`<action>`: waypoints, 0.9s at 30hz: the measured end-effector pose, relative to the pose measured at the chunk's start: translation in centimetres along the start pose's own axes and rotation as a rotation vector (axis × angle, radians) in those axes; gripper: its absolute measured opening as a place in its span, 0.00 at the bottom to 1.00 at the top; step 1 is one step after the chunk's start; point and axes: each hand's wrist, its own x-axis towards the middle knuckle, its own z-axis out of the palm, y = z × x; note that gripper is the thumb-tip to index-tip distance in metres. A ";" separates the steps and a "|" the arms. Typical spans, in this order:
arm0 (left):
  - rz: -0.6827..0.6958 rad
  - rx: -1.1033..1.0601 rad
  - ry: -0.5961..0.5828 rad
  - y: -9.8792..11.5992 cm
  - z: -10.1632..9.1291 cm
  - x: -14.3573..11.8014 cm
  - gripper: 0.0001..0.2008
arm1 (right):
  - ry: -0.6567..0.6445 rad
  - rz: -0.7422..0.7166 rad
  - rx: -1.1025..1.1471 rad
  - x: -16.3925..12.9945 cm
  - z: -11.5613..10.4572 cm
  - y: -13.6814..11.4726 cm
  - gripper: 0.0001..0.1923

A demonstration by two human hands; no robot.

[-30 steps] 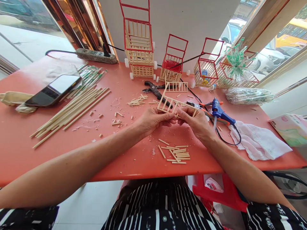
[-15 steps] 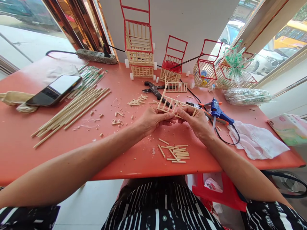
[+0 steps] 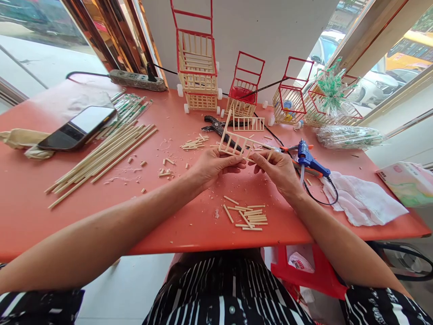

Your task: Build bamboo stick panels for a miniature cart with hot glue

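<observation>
Fingers of left hand [image 3: 211, 166] and right hand [image 3: 275, 169] pinch shut — both on the stick frame [image 3: 241, 145].

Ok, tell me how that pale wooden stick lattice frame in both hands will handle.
The pale wooden stick lattice frame looks light: the left hand and right hand hold it by fingertips. Thin sticks suggest it is probably fragile. It seems fairly stiff, keeping its shape unsupported.

Single head-worn view, looking forward and down, close over orange table [image 3: 40, 198]
</observation>
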 end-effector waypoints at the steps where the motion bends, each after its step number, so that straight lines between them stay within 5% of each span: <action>1: 0.005 -0.010 0.014 0.1 0.0 0.1 0.18 | 0.007 0.000 0.008 0.0 -0.1 0.0 0.22; 14: 0.122 -0.095 0.170 1.5 -0.8 0.8 0.15 | -0.196 0.163 -0.026 0.1 -0.8 -0.3 0.24; 27: 0.152 -0.008 0.171 1.4 -1.2 1.0 0.18 | 0.017 0.038 0.187 0.8 -2.5 -1.9 0.37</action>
